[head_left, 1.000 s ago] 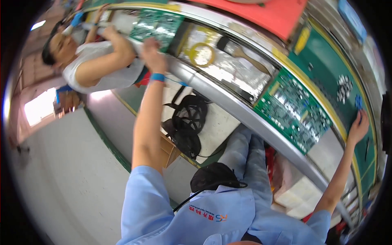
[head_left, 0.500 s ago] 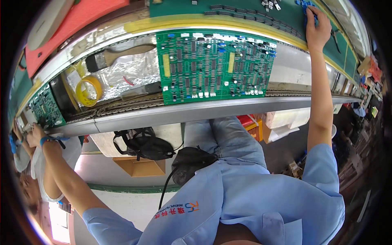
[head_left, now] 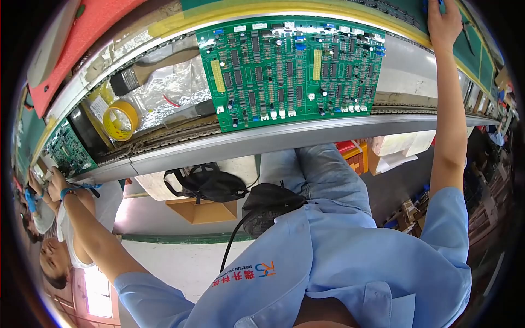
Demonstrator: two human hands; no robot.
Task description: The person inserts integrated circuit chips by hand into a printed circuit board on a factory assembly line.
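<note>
At the upper right, my right hand is over the green mat, its fingertips cut off by the picture's edge. Its fingers are bent together around a small bit of blue, next to other blue components. Far to the left, my left hand is by the near edge of a smaller-looking green circuit board, with a blue band on its wrist. Its fingers are too small and too hidden to read. A large green circuit board full of parts lies across the rails in front of me.
Between the rails lie a roll of yellow tape, a flat brush and clear plastic film. Black chips line the mat. Another person sits at the left, hands close to mine. A black bag is below the bench edge.
The whole view has shifted, so the large board sits higher and further right. My right hand now appears nearer the top edge, its fingertips cropped. My left hand stays by the left board.
</note>
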